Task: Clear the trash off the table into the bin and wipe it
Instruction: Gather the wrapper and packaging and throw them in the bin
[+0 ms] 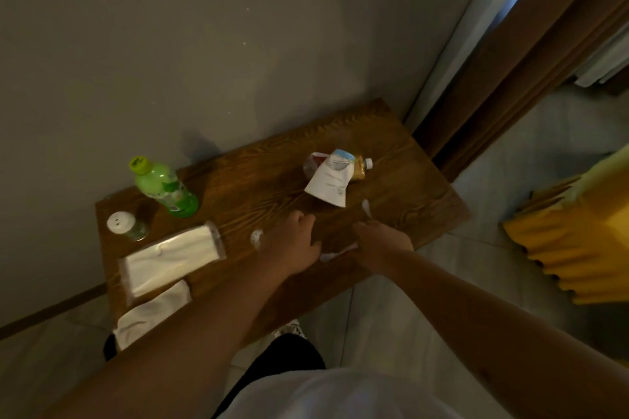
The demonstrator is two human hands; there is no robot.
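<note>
Both hands low on surface (272, 173). Left hand (292, 241) and right hand (381, 245) flank white paper scrap (335, 253); grip not discernible. Crumpled ball (257, 237) just left of left hand; squashed bottle (335, 173) beyond both.

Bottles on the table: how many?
2. The green bottle stands at the left by the wall; a small white-capped bottle lies at the right, partly under crumpled paper.
</note>
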